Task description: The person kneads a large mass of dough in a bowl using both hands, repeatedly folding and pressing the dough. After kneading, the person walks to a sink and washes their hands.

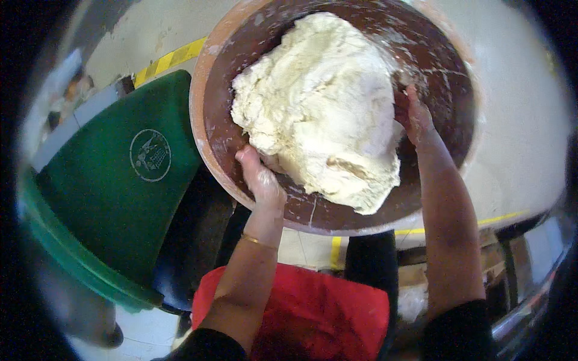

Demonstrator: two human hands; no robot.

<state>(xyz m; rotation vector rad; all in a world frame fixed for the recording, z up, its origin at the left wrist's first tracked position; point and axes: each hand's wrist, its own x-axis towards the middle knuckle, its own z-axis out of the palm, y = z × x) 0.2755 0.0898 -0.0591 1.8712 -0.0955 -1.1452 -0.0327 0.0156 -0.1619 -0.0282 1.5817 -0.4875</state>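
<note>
A large lump of pale, floury dough [325, 108] fills much of a wide brown tub [451, 104] with a flour-dusted rim. My left hand [262, 176] is at the dough's lower left edge, thumb showing and fingers hidden beneath it. On the right side, my right hand [413, 115] is against the dough with its fingers partly hidden behind the edge. Both hands have the lump between them. Dough and flour streaks cling to the tub's inner wall.
A green plastic bin lid [117, 135] with a printed emblem lies left of the tub. Yellow-and-black floor tape [171, 61] runs behind it. A red apron [316, 311] covers my front. A shelf-like structure [492, 266] stands at the lower right.
</note>
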